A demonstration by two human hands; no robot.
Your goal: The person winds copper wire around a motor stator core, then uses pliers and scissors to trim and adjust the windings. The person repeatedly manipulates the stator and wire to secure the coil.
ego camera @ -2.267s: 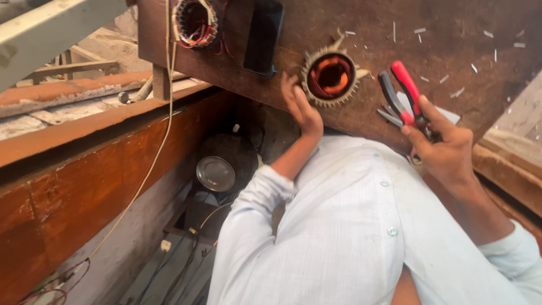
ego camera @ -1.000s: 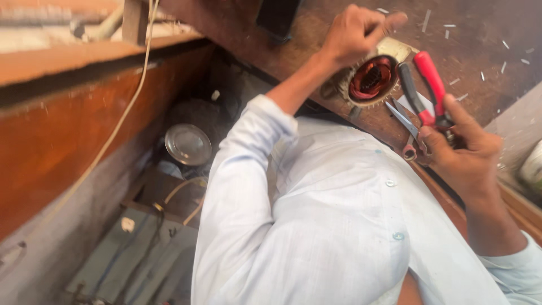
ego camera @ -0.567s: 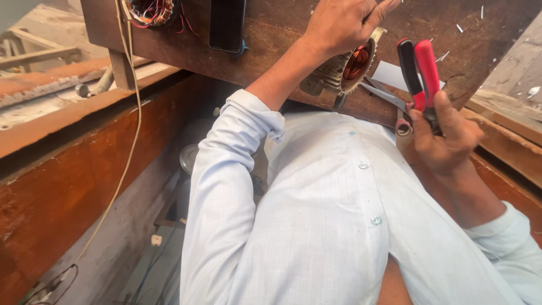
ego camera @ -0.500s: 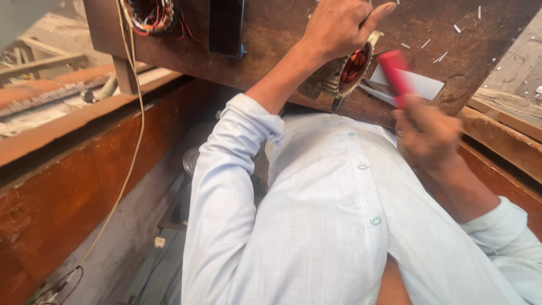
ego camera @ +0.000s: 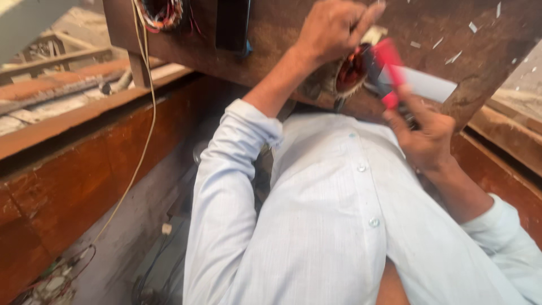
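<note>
Head view, looking down past a pale blue shirt (ego camera: 339, 226). Left hand (ego camera: 333, 28) clamped over the top of a motor stator (ego camera: 350, 70), its copper windings showing, tilted on the near edge of the brown wooden worktop (ego camera: 271, 51). Right hand (ego camera: 423, 138) closed around red-handled pliers (ego camera: 387, 73), the tool blurred and pointing up, just beside the stator; contact impossible to tell. White card (ego camera: 426, 85) flat on the worktop behind the pliers. Second stator (ego camera: 161, 12) with coloured wires at the far left edge, well apart. Thin cord (ego camera: 144, 130) hanging down along a reddish wooden wall (ego camera: 73, 186).
</note>
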